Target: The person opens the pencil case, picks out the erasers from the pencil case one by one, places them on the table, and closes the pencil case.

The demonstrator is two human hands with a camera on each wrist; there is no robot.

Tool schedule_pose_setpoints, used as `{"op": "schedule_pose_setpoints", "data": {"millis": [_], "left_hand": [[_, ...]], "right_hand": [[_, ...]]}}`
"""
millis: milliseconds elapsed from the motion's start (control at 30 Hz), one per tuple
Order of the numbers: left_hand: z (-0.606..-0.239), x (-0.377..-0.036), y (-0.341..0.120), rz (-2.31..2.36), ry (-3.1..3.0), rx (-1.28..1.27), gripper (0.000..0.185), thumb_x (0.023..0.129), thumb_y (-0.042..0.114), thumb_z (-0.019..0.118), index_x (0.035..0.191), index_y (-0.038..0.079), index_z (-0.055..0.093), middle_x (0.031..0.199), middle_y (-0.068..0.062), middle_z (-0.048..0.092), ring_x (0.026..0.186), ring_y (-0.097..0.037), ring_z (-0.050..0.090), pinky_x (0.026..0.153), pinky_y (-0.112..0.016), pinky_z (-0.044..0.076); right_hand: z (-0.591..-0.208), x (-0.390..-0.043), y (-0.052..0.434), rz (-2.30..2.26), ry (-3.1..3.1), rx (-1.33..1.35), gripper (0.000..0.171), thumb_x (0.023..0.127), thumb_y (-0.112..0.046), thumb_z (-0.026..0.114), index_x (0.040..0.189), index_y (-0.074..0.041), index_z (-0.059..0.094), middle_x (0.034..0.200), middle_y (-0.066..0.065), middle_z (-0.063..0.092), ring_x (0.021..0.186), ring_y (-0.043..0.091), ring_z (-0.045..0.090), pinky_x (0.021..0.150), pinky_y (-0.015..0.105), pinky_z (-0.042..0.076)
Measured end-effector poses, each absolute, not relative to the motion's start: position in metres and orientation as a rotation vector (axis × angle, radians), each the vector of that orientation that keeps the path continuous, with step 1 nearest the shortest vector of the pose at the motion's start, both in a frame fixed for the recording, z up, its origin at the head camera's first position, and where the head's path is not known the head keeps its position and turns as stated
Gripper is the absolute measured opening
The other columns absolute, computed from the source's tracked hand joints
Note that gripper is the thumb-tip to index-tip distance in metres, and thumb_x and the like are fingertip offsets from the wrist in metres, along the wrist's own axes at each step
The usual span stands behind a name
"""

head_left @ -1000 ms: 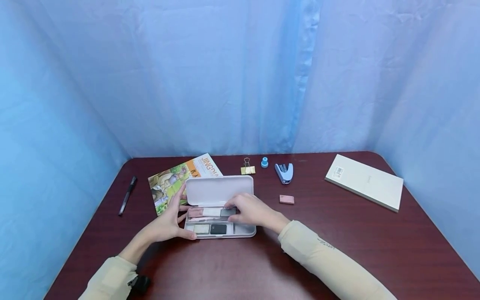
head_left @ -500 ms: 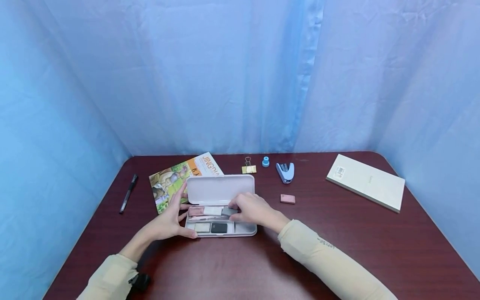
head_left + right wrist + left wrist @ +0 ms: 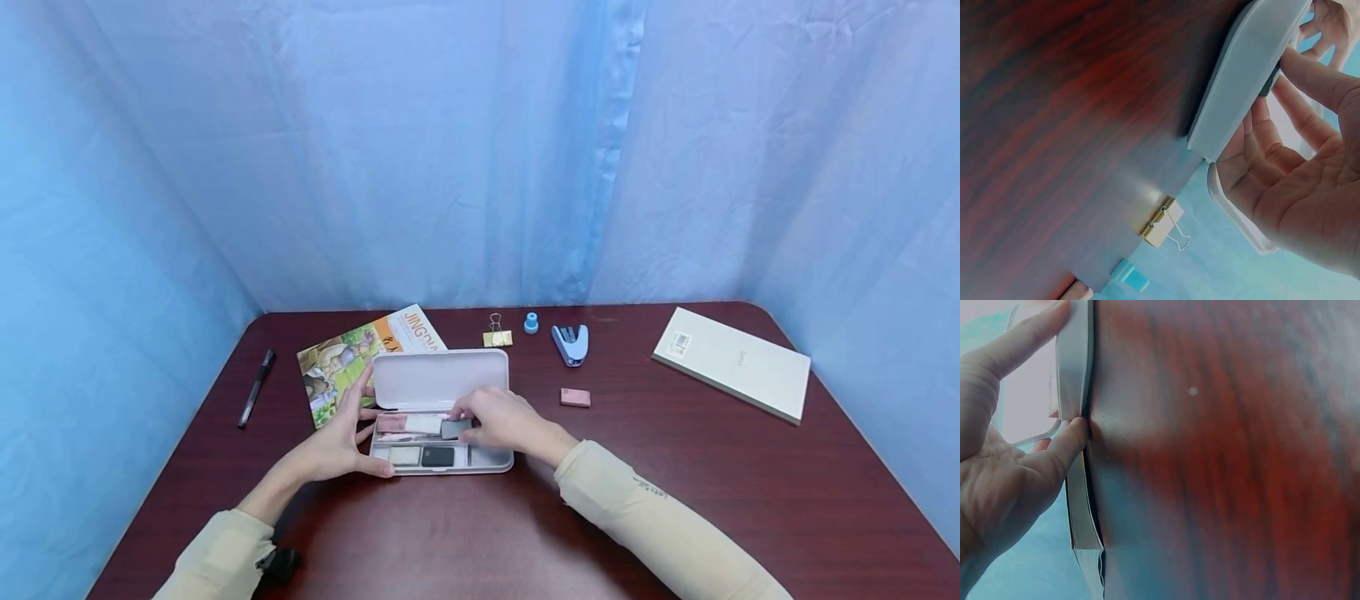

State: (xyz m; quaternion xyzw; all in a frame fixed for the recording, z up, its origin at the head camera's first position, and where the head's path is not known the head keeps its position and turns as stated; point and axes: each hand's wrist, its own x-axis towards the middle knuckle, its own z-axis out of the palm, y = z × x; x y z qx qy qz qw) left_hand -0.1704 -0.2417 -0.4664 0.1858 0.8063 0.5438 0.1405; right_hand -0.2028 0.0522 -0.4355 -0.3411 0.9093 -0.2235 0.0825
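— Where is the left hand (image 3: pixel 336 446)?

— At the left end of the open pencil case (image 3: pixel 442 458), fingers straight: the thumb lies along the front corner, and the other fingers reach up to the raised lid (image 3: pixel 438 379). It steadies the case without curling round it.

— And the right hand (image 3: pixel 504 419)?

— Over the rear compartment, fingertips pinching a small dark grey eraser (image 3: pixel 454 429) that sits tilted just above the tray. In the right wrist view the same dark block (image 3: pixel 1267 83) shows between the fingers and the case wall.

— What lies near that hand inside the case?

— Just to its left, a white eraser (image 3: pixel 423 423) and a pink one (image 3: pixel 390 424) in the same row. Towards the person, a pale eraser (image 3: pixel 404 456) and a black one (image 3: pixel 437 457) sit side by side (each flat in the front row).

— Anything else on the table (image 3: pixel 480 533)?

— A loose pink eraser (image 3: pixel 575 397) just right of the right hand. Beyond the hand lie a gold binder clip (image 3: pixel 497 336), a small blue cap-like piece (image 3: pixel 531 323) and a blue stapler (image 3: pixel 571 343). Far right is a cream book (image 3: pixel 731 362). Under the lid's left corner, beyond the left hand, lies a picture booklet (image 3: pixel 352 354), and a black pen (image 3: pixel 256 388) lies well left of it.
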Motion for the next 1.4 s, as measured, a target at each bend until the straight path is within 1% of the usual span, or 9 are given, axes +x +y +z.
{"op": "schedule_pose_setpoints", "data": {"millis": [233,400,667,800,967,1067,1167,1300,1400], "left_hand": [[-0.463,-0.173,-0.24,1.572,2.323,0.545,0.145,0.07,0.008,0.095,0.161,0.038,-0.014,0.153,-0.013,0.012,0.136,-0.038,0.041,0.112,-0.053,0.038],[-0.46,-0.175,-0.24,1.573,2.323,0.552,0.146,0.069,0.008,0.095,0.161,0.037,-0.014,0.154,-0.013,0.011,0.136,-0.038,0.041,0.112,-0.052,0.039],[-0.46,-0.177,-0.24,1.569,2.333,0.57,0.145,0.07,0.009,0.095,0.161,0.037,-0.014,0.154,-0.013,0.012,0.135,-0.037,0.042,0.112,-0.052,0.039],[-0.462,-0.176,-0.24,1.571,2.337,0.573,0.144,0.07,0.01,0.095,0.161,0.038,-0.014,0.153,-0.013,0.013,0.134,-0.037,0.043,0.112,-0.053,0.038],[-0.465,-0.172,-0.241,1.568,2.334,0.566,0.145,0.07,0.011,0.095,0.161,0.038,-0.014,0.154,-0.013,0.013,0.135,-0.038,0.042,0.111,-0.053,0.039],[-0.467,-0.171,-0.241,1.564,2.332,0.565,0.145,0.07,0.011,0.095,0.161,0.037,-0.015,0.154,-0.014,0.012,0.135,-0.039,0.042,0.111,-0.053,0.039],[-0.468,-0.172,-0.241,1.569,2.335,0.562,0.144,0.071,0.011,0.095,0.161,0.037,-0.014,0.154,-0.014,0.012,0.135,-0.038,0.042,0.111,-0.052,0.039],[-0.467,-0.172,-0.242,1.58,2.342,0.559,0.145,0.07,0.012,0.096,0.161,0.036,-0.014,0.155,-0.013,0.011,0.135,-0.039,0.041,0.111,-0.053,0.039],[-0.468,-0.169,-0.242,1.576,2.342,0.56,0.145,0.07,0.013,0.096,0.161,0.036,-0.014,0.155,-0.013,0.011,0.135,-0.039,0.041,0.11,-0.053,0.04]], "right_hand": [[-0.433,-0.207,0.055,-0.665,2.686,-1.07,0.026,0.084,-0.015,0.082,0.109,-0.016,0.077,0.102,0.0,0.073,0.094,0.016,0.065,0.083,0.038,0.055],[-0.431,-0.211,0.059,-0.669,2.65,-1.051,0.028,0.085,-0.016,0.082,0.112,-0.02,0.074,0.098,-0.002,0.07,0.092,0.014,0.063,0.081,0.035,0.054],[-0.426,-0.217,0.067,-0.779,2.482,-1.052,0.031,0.089,-0.008,0.078,0.118,-0.015,0.074,0.096,-0.002,0.069,0.085,0.011,0.06,0.075,0.027,0.053],[-0.428,-0.218,0.069,-0.818,2.485,-1.063,0.026,0.09,-0.008,0.074,0.115,-0.013,0.076,0.09,-0.005,0.068,0.081,0.008,0.059,0.072,0.025,0.052],[-0.431,-0.217,0.075,-0.955,2.462,-1.069,0.023,0.088,-0.007,0.07,0.11,-0.01,0.077,0.085,-0.006,0.066,0.073,0.008,0.06,0.065,0.024,0.053],[-0.428,-0.215,0.084,-1.026,2.444,-1.05,0.024,0.088,-0.008,0.069,0.111,-0.012,0.076,0.085,-0.008,0.066,0.067,0.007,0.058,0.061,0.023,0.051],[-0.422,-0.213,0.096,-1.083,2.432,-1.022,0.024,0.089,-0.008,0.068,0.112,-0.014,0.075,0.084,-0.007,0.065,0.06,0.009,0.053,0.057,0.023,0.048],[-0.418,-0.211,0.111,-1.124,2.426,-0.982,0.024,0.09,-0.009,0.069,0.113,-0.015,0.074,0.083,-0.007,0.063,0.06,0.008,0.05,0.057,0.024,0.045],[-0.42,-0.209,0.122,-1.133,2.426,-0.953,0.024,0.09,-0.01,0.07,0.113,-0.013,0.074,0.083,-0.006,0.063,0.063,0.009,0.053,0.058,0.024,0.048]]}}
